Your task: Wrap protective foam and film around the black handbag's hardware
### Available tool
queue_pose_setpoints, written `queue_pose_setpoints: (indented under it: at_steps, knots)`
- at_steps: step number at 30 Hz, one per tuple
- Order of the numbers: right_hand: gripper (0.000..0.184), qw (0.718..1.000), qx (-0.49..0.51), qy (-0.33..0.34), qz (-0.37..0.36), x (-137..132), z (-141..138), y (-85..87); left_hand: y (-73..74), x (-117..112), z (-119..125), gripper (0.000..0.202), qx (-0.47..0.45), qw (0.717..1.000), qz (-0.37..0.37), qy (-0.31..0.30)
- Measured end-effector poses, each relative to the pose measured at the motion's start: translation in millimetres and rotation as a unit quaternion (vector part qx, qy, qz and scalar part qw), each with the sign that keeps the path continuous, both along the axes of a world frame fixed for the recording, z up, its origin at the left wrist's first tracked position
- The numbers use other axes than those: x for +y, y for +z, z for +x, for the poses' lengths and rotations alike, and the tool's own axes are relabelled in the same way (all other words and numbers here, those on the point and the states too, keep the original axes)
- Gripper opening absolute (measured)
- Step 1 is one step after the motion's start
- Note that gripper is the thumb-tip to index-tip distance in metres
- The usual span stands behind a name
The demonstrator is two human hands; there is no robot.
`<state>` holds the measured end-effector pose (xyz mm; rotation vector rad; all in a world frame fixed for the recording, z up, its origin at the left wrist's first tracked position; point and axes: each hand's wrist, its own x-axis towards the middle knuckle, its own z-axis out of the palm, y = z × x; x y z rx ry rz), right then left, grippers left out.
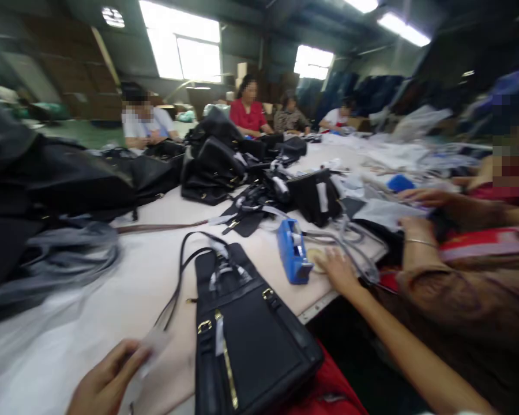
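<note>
Roughly between the left hand [108, 377] and right hand [339, 270], a smooth black bag [266, 337] with gold-toned buckles [205, 327] juts past the near edge of the pale tabletop [155, 253], which leaves open room beyond the left. That hand pinches thin whitish film [155, 341]; the other, outstretched and half spread, meets a round tan roll [316, 260] beside a blue tape dispenser [293, 256], any grip too blurred to tell.
</note>
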<state>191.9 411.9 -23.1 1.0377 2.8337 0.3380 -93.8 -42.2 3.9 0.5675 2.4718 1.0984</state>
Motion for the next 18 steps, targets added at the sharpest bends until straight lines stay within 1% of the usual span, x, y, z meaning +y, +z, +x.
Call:
queue_pose_setpoints:
  at_steps: [1, 2, 3, 4, 5, 6, 7, 8, 9, 10, 11, 12, 13, 14, 15, 16, 17, 18]
  knots:
    - [0.043, 0.999, 0.03, 0.016, 0.018, 4.3, -4.2, 4.2, 4.2, -2.8, 2.7, 0.037, -0.018, 1.0, 0.003, -0.017]
    - [0.046, 0.996, 0.078, 0.035, 0.028, 9.2, -13.7, 11.1, 7.5, -5.2, 4.4, 0.035, -0.029, 0.999, 0.025, -0.025]
    - [0.046, 0.987, 0.149, 0.043, 0.03, 12.5, -28.1, 20.5, 9.8, -7.0, 5.3, 0.033, -0.043, 0.998, 0.045, -0.025]
    - [0.042, 0.974, 0.223, 0.04, 0.018, 11.2, -46.2, 32.0, 11.3, -8.4, 5.7, 0.032, -0.051, 0.997, 0.06, -0.02]
    - [0.035, 0.956, 0.292, 0.015, -0.004, 3.2, -66.3, 45.0, 12.5, -9.6, 6.2, 0.031, -0.057, 0.996, 0.072, -0.008]
    - [0.028, 0.939, 0.339, 0.0, -0.06, -12.7, -86.8, 58.6, 13.8, -10.8, 7.5, 0.03, -0.058, 0.995, 0.079, 0.003]
    - [0.026, 0.92, 0.365, 0.013, -0.146, -36.3, -106.7, 71.5, 15.3, -12.3, 9.7, 0.029, -0.054, 0.995, 0.081, 0.012]
    - [0.025, 0.892, 0.372, 0.062, -0.249, -66.3, -125.6, 82.0, 17.2, -14.3, 12.9, 0.029, -0.046, 0.996, 0.077, 0.018]
    - [0.028, 0.855, 0.353, 0.123, -0.361, -100.6, -143.3, 89.0, 19.4, -17.1, 16.9, 0.028, -0.034, 0.997, 0.069, 0.02]
    - [0.032, 0.826, 0.303, 0.175, -0.443, -136.8, -159.7, 91.7, 21.7, -20.7, 21.6, 0.028, -0.022, 0.998, 0.058, 0.019]
    - [0.035, 0.802, 0.249, 0.216, -0.497, -172.7, -174.2, 90.3, 23.9, -25.1, 26.6, 0.027, -0.011, 0.999, 0.047, 0.016]
    - [0.036, 0.779, 0.2, 0.252, -0.538, -206.4, -186.6, 85.4, 25.8, -30.1, 31.9, 0.027, -0.004, 0.999, 0.036, 0.013]
    - [0.033, 0.758, 0.159, 0.285, -0.564, -236.5, -196.5, 78.1, 27.1, -35.7, 37.3, 0.027, -0.003, 1.0, 0.027, 0.009]
    - [0.037, 0.738, 0.132, 0.312, -0.583, -262.1, -203.9, 69.8, 27.9, -41.5, 42.6, 0.027, -0.005, 1.0, 0.02, 0.007]
    - [0.041, 0.72, 0.105, 0.337, -0.598, -283.0, -209.1, 61.5, 28.1, -47.3, 47.7, 0.027, -0.011, 1.0, 0.015, 0.005]
    - [0.041, 0.706, 0.086, 0.355, -0.607, -299.2, -212.5, 53.9, 27.6, -53.1, 52.3, 0.027, -0.02, 1.0, 0.013, 0.004]
    - [0.034, 0.696, 0.071, 0.368, -0.612, -311.2, -214.9, 47.4, 26.5, -58.7, 56.5, 0.027, -0.032, 0.999, 0.013, 0.006]
    - [0.023, 0.691, 0.06, 0.376, -0.614, -319.5, -216.6, 42.1, 25.0, -63.9, 59.9, 0.027, -0.044, 0.999, 0.015, 0.012]
